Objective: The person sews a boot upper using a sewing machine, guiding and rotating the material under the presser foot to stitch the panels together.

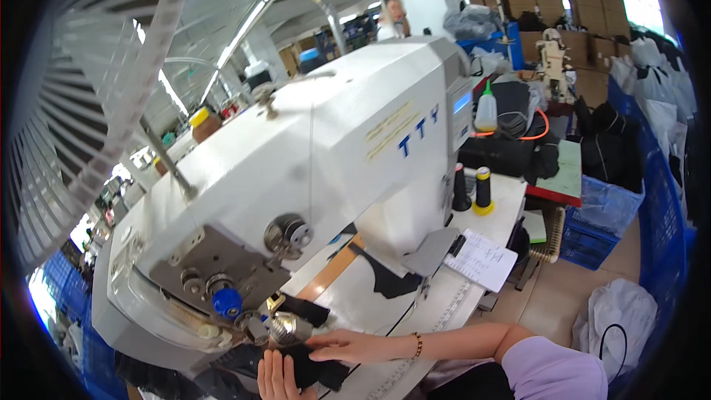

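Observation:
A large white sewing machine (296,155) fills the middle of the view, its head at the lower left. Under the head, beside the shiny metal presser parts (289,328), lies a piece of black fabric (300,367). My left hand (278,378) rests on the fabric's near left side, fingers stretched out and side by side. From the right my right hand (341,345) reaches in, thumb and fingers closed on the fabric; some fingertips are hidden in it. More black cloth (229,374) bunches left of my hands.
A fan guard (89,104) stands close at upper left. On the white table are a written paper pad (481,259), two dark thread cones (483,191) and a black cut piece (385,278). Blue crates (592,241) and a white bag (618,322) stand right.

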Demonstrator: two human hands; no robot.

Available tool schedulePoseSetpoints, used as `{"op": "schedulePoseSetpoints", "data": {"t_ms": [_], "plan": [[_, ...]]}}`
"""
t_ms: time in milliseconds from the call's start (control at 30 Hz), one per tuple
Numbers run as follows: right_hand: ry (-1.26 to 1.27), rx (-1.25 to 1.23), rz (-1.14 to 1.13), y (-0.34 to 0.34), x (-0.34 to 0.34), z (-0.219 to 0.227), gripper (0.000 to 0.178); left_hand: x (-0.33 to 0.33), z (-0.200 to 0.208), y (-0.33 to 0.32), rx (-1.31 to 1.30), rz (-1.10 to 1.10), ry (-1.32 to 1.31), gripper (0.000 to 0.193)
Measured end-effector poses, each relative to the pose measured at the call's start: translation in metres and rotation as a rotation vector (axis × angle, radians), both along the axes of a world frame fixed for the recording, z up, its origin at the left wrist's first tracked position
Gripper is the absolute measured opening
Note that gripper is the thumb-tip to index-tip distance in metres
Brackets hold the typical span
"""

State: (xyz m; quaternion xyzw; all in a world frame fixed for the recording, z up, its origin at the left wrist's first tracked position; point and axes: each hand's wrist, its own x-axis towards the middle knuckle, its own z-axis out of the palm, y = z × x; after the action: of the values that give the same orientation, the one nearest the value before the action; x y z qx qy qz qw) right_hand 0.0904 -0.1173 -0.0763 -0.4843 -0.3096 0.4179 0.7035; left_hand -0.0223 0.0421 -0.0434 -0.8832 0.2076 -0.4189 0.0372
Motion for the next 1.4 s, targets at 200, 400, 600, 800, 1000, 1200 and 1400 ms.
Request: {"op": "schedulePoseSetpoints", "data": {"t_ms": [200, 400, 600, 800, 1000, 1200, 1400], "plan": [[-0.006, 0.029, 0.118, -0.004, 0.01, -0.008, 0.059, -0.003, 0.003, -0.003, 0.022, -0.002, 0.033, 0.052], [-0.149, 0.058, 0.182, -0.002, 0.015, -0.005, 0.061, -0.002, 0.004, -0.004, 0.046, 0.006, 0.034, 0.053], [-0.226, 0.139, 0.132, -0.008, 0.012, -0.006, 0.06, -0.004, 0.006, -0.007, 0.052, 0.031, 0.059, 0.053], [-0.236, 0.177, 0.123, -0.003, 0.011, -0.013, 0.059, -0.004, 0.005, -0.007, 0.048, 0.027, 0.064, 0.056], [-0.237, 0.18, 0.094, -0.007, 0.004, -0.014, 0.058, -0.009, 0.005, -0.011, 0.028, 0.021, 0.067, 0.057], [-0.331, 0.155, 0.045, 0.0, 0.004, -0.027, 0.058, 0.003, -0.023, 0.021, 0.054, 0.076, 0.033, 0.056], [-0.261, 0.05, -0.144, -0.015, 0.0, 0.005, 0.051, 0.011, -0.008, 0.014, 0.016, 0.068, 0.091, 0.063]]}}
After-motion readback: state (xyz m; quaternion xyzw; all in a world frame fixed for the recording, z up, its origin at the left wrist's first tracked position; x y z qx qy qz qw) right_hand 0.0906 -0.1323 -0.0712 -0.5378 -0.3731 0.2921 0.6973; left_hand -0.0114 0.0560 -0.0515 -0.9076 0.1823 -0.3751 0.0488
